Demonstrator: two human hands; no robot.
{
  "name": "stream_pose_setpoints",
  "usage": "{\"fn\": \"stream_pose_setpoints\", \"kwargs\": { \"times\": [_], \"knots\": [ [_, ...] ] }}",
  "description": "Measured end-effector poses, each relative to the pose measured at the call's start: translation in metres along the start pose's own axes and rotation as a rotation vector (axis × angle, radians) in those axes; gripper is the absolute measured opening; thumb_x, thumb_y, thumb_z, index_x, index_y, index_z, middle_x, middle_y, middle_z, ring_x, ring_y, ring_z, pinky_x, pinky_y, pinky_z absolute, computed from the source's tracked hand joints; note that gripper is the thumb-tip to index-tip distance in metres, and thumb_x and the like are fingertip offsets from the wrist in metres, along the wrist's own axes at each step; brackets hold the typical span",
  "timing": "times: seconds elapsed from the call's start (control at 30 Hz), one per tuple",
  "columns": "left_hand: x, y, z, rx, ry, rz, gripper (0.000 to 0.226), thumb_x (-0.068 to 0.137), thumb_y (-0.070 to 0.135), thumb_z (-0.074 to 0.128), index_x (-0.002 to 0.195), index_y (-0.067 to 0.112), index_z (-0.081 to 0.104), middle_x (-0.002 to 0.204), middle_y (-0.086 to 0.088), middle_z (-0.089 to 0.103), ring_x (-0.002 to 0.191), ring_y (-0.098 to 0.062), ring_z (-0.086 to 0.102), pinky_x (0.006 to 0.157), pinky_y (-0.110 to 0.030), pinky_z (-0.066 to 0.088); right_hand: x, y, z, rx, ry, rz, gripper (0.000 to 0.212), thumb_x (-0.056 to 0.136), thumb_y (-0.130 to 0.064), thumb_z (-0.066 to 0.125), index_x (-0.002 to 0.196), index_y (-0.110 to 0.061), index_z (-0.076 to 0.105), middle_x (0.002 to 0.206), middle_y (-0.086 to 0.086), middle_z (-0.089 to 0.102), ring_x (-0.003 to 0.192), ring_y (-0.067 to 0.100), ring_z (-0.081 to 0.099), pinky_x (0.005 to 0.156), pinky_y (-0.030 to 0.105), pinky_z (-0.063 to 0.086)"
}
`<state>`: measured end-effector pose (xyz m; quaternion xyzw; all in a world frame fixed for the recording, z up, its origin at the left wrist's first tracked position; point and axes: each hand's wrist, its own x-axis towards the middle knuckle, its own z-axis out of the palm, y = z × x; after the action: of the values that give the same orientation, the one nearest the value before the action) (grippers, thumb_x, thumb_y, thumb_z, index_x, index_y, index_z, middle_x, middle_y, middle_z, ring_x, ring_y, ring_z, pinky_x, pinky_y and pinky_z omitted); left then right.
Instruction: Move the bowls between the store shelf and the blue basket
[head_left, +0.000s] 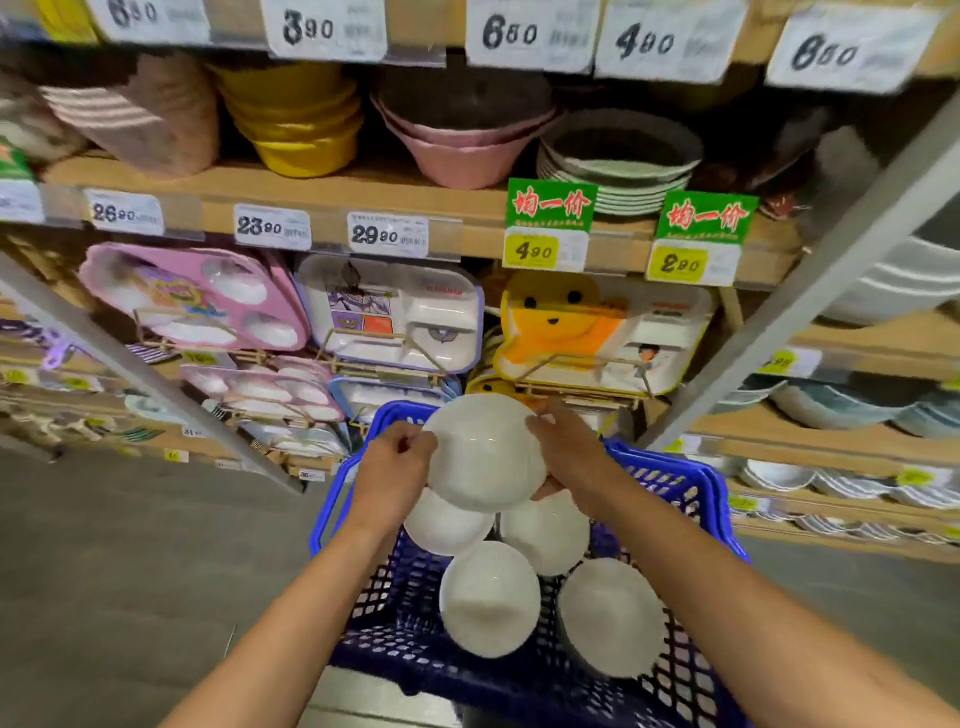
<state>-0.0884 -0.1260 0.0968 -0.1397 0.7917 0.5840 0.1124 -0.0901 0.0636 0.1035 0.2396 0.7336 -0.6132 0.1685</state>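
Observation:
A white bowl (485, 452) hangs upside down above the blue basket (691, 499). My left hand (392, 470) grips its left rim and my right hand (569, 449) grips its right rim. Several more white bowls lie upside down inside the basket, among them one in the middle (490, 597), one at the right (613, 618) and one under the lifted bowl (545, 535). The store shelf (363, 208) rises straight ahead behind the basket.
The shelf carries stacked yellow bowls (298, 119), pink bowls (462, 150) and green-rimmed plates (618, 171) up top. Children's divided trays (395, 312) stand on wire racks below. A grey shelf upright (810, 291) slants at the right. More white dishes (779, 475) fill the right shelves.

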Motion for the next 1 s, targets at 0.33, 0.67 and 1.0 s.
{"fn": "stream_pose_setpoints", "kwargs": {
  "times": [0.33,0.67,1.0],
  "knots": [
    [-0.086,0.090,0.089,-0.257,-0.328,0.186,0.030,0.093,0.016,0.049,0.118,0.032,0.056,0.121,0.003,0.056,0.105,-0.013,0.057,0.064,-0.027,0.055,-0.100,-0.024,-0.145,0.191,0.088,-0.168,0.019,0.099,-0.021,0.047,0.112,-0.011,0.058,0.094,0.011,0.056,0.060,0.020,0.061,0.039,0.026,0.050],
    [-0.222,0.155,0.278,-0.402,-0.575,0.038,0.023,0.094,0.021,0.039,0.099,0.021,0.061,0.083,-0.001,0.073,0.065,-0.017,0.067,0.043,-0.028,0.052,-0.242,0.041,-0.343,0.216,0.340,-0.241,0.015,0.096,-0.019,0.049,0.089,-0.016,0.061,0.067,0.004,0.041,0.044,0.011,0.036,0.050,0.030,0.051],
    [-0.337,0.203,0.429,-0.304,-0.806,0.069,0.023,0.094,0.021,0.037,0.099,0.020,0.059,0.100,-0.009,0.067,0.092,-0.029,0.065,0.052,-0.040,0.057,-0.345,0.124,-0.484,0.449,0.550,-0.256,0.029,0.096,-0.040,0.051,0.104,-0.015,0.063,0.057,-0.003,0.061,0.045,0.011,0.055,0.047,0.029,0.053]
  ]
}}
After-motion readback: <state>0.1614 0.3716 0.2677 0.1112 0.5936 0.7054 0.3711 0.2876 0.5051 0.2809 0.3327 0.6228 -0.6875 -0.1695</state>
